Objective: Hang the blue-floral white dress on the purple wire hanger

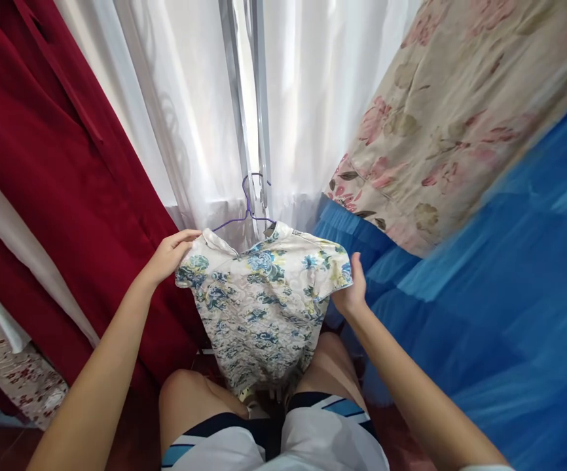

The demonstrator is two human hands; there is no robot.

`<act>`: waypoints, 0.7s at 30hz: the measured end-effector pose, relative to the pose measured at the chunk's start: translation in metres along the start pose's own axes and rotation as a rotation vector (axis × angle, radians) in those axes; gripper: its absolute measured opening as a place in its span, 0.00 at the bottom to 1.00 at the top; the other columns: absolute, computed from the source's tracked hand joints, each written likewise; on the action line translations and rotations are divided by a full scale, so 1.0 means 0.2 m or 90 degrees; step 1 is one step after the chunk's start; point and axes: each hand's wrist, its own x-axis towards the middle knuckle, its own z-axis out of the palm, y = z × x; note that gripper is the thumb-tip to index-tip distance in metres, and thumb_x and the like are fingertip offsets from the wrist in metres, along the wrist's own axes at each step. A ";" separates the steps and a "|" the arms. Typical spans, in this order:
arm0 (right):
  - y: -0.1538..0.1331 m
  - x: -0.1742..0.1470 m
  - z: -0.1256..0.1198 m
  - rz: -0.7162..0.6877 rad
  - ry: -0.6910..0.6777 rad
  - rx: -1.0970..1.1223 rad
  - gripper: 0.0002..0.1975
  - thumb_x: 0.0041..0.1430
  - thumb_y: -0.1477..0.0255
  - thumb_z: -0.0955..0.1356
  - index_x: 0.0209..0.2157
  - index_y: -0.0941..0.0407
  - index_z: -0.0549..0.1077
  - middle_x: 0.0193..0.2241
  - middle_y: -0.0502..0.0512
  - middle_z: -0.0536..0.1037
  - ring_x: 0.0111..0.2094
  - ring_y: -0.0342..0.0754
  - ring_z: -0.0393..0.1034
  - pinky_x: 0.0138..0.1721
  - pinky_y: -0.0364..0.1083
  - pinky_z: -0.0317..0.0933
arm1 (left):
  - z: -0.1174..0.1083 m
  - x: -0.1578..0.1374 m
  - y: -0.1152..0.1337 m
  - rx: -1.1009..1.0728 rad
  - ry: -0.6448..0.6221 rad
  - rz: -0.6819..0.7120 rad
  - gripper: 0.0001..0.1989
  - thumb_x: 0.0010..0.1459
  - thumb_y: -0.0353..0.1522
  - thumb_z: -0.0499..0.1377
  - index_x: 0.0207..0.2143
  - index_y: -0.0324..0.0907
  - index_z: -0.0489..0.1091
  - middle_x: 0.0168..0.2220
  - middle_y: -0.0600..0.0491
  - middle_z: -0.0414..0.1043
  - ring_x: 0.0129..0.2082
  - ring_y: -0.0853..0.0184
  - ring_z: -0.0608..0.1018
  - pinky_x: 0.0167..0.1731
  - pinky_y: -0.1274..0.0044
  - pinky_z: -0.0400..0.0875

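Note:
A short-sleeved floral blouse (266, 301), white with blue, green and yellow flowers, hangs over my bare knees on a purple hanger (248, 212). The hanger's hook rises out of the neckline in front of grey metal uprights. At the blouse's left shoulder, my left hand (173, 255) is closed on the cloth, fingertips near the collar. My right hand (353, 288) holds the opposite sleeve from its outer edge; its thumb points up and its other fingers are hidden behind the fabric. Between the two hands the blouse is spread out, front towards me.
Dark red curtains (87, 163) hang to the left, white curtains (303, 98) behind. On the right are a beige cloth with pink flowers (440, 124) and blue tulle (499, 307). A reddish floor (139, 425) shows below, and a patterned cloth (13, 360) at lower left.

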 end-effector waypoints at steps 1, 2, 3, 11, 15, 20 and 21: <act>0.01 -0.01 -0.01 -0.019 0.031 0.014 0.29 0.60 0.44 0.61 0.40 0.54 0.77 0.36 0.58 0.80 0.40 0.57 0.76 0.37 0.52 0.70 | 0.01 0.00 0.05 0.034 -0.033 0.023 0.18 0.58 0.35 0.57 0.50 0.42 0.76 0.48 0.50 0.76 0.47 0.59 0.75 0.45 0.75 0.68; 0.02 -0.02 -0.02 -0.045 0.065 0.020 0.28 0.59 0.43 0.62 0.39 0.53 0.77 0.35 0.56 0.80 0.38 0.56 0.76 0.36 0.51 0.70 | 0.03 0.00 0.10 0.057 -0.057 0.046 0.19 0.60 0.36 0.55 0.52 0.43 0.74 0.49 0.50 0.76 0.47 0.59 0.75 0.46 0.74 0.68; 0.01 -0.03 -0.01 -0.071 0.098 0.019 0.26 0.57 0.45 0.65 0.38 0.53 0.76 0.34 0.55 0.80 0.37 0.55 0.76 0.36 0.49 0.69 | 0.05 0.01 0.15 0.074 -0.069 0.071 0.20 0.61 0.36 0.54 0.55 0.44 0.73 0.49 0.50 0.75 0.47 0.59 0.75 0.46 0.73 0.67; -0.21 0.16 0.13 -0.096 0.136 0.038 0.25 0.59 0.47 0.63 0.41 0.55 0.73 0.34 0.55 0.78 0.34 0.51 0.74 0.32 0.46 0.67 | 0.23 0.11 0.28 0.188 0.099 0.163 0.14 0.62 0.39 0.56 0.43 0.42 0.77 0.39 0.50 0.78 0.35 0.63 0.74 0.38 0.75 0.65; -0.37 0.20 0.25 -0.145 0.070 -0.019 0.28 0.59 0.43 0.61 0.34 0.54 0.72 0.28 0.54 0.75 0.32 0.51 0.72 0.29 0.45 0.65 | 0.18 0.12 0.25 0.292 0.192 0.124 0.14 0.62 0.43 0.57 0.32 0.42 0.73 0.30 0.50 0.74 0.31 0.63 0.72 0.33 0.75 0.59; -0.48 -0.16 0.31 -0.307 -0.176 -0.218 0.35 0.65 0.43 0.52 0.21 0.53 0.72 0.19 0.53 0.69 0.23 0.47 0.65 0.26 0.46 0.60 | 0.17 0.03 0.13 0.089 0.321 0.055 0.13 0.63 0.39 0.57 0.28 0.41 0.67 0.30 0.51 0.66 0.36 0.64 0.70 0.37 0.76 0.60; -0.50 -0.25 0.31 -0.357 -0.272 -0.253 0.34 0.66 0.46 0.52 0.24 0.53 0.75 0.20 0.54 0.72 0.22 0.47 0.66 0.25 0.46 0.60 | 0.18 0.00 0.11 0.005 0.338 0.022 0.12 0.64 0.39 0.56 0.30 0.41 0.68 0.32 0.51 0.67 0.37 0.64 0.70 0.38 0.76 0.62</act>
